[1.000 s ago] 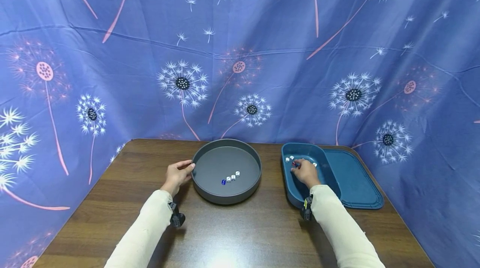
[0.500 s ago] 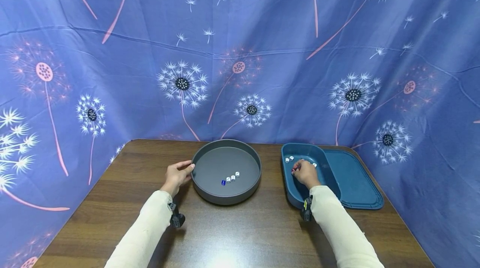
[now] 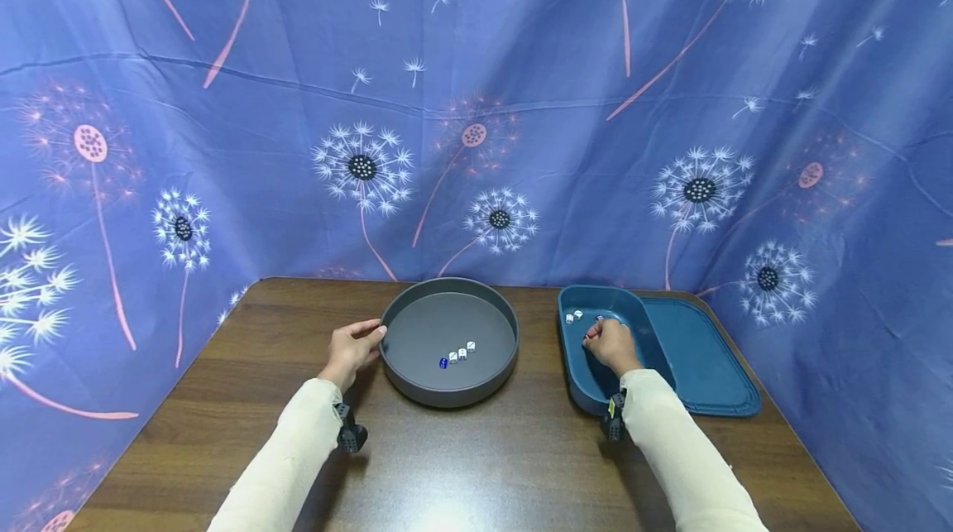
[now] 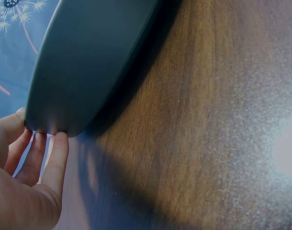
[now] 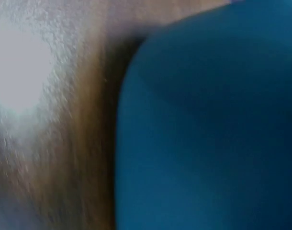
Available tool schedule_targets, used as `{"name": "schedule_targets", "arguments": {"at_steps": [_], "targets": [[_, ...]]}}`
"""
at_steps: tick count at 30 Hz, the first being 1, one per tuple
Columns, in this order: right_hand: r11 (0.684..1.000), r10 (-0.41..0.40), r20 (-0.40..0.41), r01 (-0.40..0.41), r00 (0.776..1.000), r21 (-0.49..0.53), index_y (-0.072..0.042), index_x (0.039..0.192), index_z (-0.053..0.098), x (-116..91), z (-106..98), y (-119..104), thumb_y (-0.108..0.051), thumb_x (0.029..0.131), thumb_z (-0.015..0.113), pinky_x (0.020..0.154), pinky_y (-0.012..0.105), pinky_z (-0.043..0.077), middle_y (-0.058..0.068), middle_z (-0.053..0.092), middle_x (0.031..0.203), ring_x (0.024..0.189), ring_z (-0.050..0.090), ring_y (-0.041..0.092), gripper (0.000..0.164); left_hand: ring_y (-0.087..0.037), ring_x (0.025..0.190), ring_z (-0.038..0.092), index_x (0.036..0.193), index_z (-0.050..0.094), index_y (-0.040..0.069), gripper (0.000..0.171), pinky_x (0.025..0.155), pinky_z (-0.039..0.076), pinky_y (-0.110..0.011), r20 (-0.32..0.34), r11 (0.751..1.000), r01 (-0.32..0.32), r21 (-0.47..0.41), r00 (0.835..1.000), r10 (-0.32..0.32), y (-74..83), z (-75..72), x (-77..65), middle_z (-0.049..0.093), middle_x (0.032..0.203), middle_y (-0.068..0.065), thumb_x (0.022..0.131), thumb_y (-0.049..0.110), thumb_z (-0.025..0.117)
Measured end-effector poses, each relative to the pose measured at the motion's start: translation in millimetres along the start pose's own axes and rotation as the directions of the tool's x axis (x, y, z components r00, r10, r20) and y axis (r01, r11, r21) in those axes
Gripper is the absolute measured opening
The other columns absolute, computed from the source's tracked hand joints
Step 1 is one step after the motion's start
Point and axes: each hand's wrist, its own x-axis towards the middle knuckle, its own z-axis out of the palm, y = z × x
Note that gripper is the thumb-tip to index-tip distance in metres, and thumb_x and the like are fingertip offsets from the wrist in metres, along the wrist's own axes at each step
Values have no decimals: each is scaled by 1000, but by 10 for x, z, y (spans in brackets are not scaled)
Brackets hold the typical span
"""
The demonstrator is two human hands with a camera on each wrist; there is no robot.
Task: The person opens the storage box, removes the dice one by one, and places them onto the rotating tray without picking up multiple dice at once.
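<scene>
My left hand (image 3: 353,350) holds the near-left side of a round dark grey pan (image 3: 450,400), its thumb at the rim. In the left wrist view the fingertips (image 4: 61,135) press the outer wall. Inside the pan a blue die (image 3: 443,363) and several white dice (image 3: 462,354) lie in a slanting row. My right hand (image 3: 615,347) reaches into a blue rectangular tub (image 3: 573,366) and pinches a small red die (image 3: 586,337), mostly covered by the fingers. Farther back in the tub are white dice (image 3: 569,318) and a dark blue die (image 3: 599,318).
A flat blue lid (image 3: 707,358) lies against the tub's right side on the wooden table (image 3: 476,466). Behind the table hangs a blue cloth (image 3: 566,184) with dandelion prints. The right wrist view shows only the blurred tub wall (image 5: 151,158) and table.
My right hand has drawn slightly right and toward me, with the red die at its fingertips. A dark blue die now shows behind it. The left hand and pan have stayed put.
</scene>
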Motion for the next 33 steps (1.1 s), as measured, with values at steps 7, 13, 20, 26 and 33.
{"name": "schedule_targets", "arguments": {"at_steps": [7,13,20,26,33], "targets": [[999,4,-4,-3,1000,54,0,83,66,30,-174,-153,-9,84,71,59,33,46,7,64,73,68,57,20,10,-21,96,62,126,59,-4,37,89,56,-40,6,1000,-4,-9,1000,4,-11,-29,26,54,128,-24,92,10,65],[993,-92,-53,95,994,69,-1,85,67,82,-235,-415,-10,85,71,58,31,47,6,67,75,69,59,19,10,-24,99,62,126,59,-5,38,87,56,-40,4,1000,-16,-15,1000,16,-10,-22,19,54,127,-25,92,9,65],[978,-179,-85,187,980,88,-5,83,67,33,-183,-845,-13,84,73,64,33,50,4,67,75,69,60,18,10,-23,99,62,125,60,-4,37,86,57,-39,-2,1000,-22,-10,1000,22,-18,-16,13,54,126,-24,91,9,65],[954,-266,-93,276,959,118,-6,82,67,-58,-34,-1228,-11,81,76,64,31,52,2,67,74,69,61,15,10,-26,102,61,125,60,-4,36,87,57,-39,-1,1000,-24,-6,1000,24,-16,-13,10,54,126,-24,92,9,65],[925,-345,-68,351,936,144,-10,78,67,-218,285,-1526,-9,79,77,61,25,50,-4,64,70,64,56,8,10,-22,98,62,124,61,-3,36,87,56,-40,0,1000,-19,0,1000,19,-13,-4,-12,55,126,-24,91,10,65]]}}
